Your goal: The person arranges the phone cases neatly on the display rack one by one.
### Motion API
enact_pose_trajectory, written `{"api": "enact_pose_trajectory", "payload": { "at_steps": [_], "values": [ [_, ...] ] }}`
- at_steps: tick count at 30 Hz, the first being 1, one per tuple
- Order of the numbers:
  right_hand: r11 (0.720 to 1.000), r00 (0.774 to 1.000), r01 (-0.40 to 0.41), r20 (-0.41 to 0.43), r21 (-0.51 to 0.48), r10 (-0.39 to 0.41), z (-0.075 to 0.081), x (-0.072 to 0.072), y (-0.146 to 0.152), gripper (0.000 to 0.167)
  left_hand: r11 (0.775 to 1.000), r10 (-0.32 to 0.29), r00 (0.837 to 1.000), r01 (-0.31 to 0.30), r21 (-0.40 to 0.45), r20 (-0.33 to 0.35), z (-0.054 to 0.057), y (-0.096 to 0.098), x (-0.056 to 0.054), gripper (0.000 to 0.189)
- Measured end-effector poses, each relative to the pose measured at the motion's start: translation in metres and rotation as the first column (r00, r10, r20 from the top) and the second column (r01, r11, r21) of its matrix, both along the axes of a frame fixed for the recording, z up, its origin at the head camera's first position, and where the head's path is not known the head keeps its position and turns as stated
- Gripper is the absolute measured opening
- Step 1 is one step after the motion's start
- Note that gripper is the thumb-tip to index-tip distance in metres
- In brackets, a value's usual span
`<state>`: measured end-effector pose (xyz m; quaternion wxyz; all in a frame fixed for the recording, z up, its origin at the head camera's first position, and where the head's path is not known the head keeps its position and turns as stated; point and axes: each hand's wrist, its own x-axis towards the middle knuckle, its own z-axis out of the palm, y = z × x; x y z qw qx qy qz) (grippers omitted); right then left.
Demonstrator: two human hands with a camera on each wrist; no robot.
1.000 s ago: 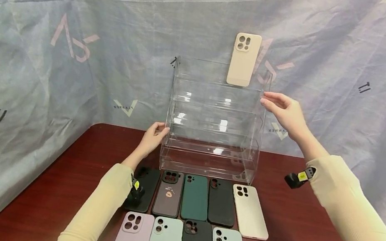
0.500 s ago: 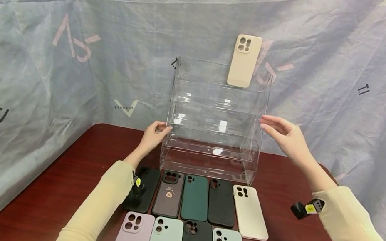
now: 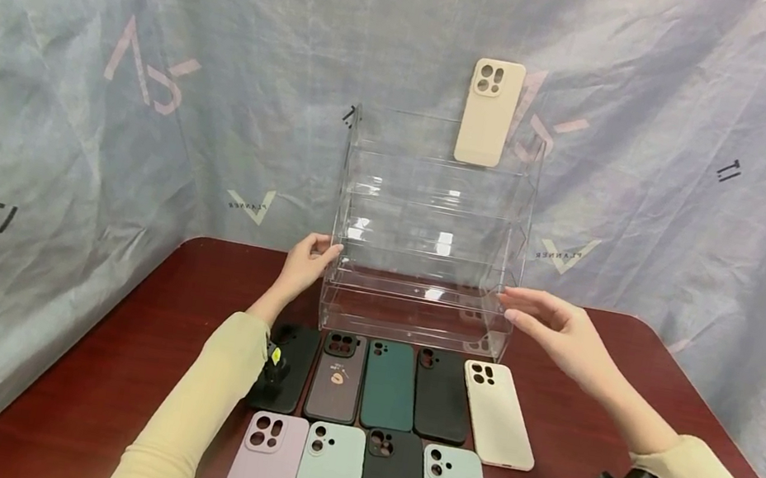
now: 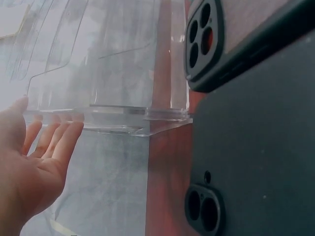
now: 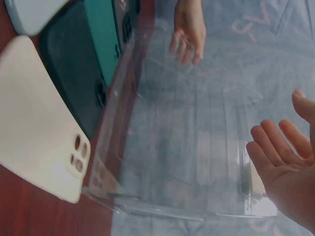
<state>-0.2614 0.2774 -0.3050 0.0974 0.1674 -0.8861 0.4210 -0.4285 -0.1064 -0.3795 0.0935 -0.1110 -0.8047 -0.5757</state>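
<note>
Head view: the clear rack (image 3: pixel 444 242) is on the table (image 3: pixel 135 333), probably light, stiff acrylic that's slick and cracks if knocked, so I'd take it low by both sides. Left grip (image 3: pixel 307 262) and right grip (image 3: pixel 559 332) are loosely spread there, nothing clasped. Flat phone cases (image 3: pixel 390 391) hem in the front, and the cream case (image 3: pixel 487 126) up top might topple if tilted.

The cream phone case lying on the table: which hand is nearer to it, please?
Right. The right hand is beyond the cream phone case, at the right side of the clear tiered rack; the left hand is farther away, at the rack's left side.
</note>
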Motion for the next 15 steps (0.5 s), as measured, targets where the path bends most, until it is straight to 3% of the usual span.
{"api": "enact_pose_trajectory", "payload": {
  "at_steps": [15],
  "values": [
    [0.991, 0.988, -0.127, 0.082, -0.051, 0.131, -0.048, 0.024, -0.003, 0.04, 1.0, -0.018, 1.0, 0.017, 0.011, 0.013, -0.001, -0.002, -0.001, 0.051]
  ]
}}
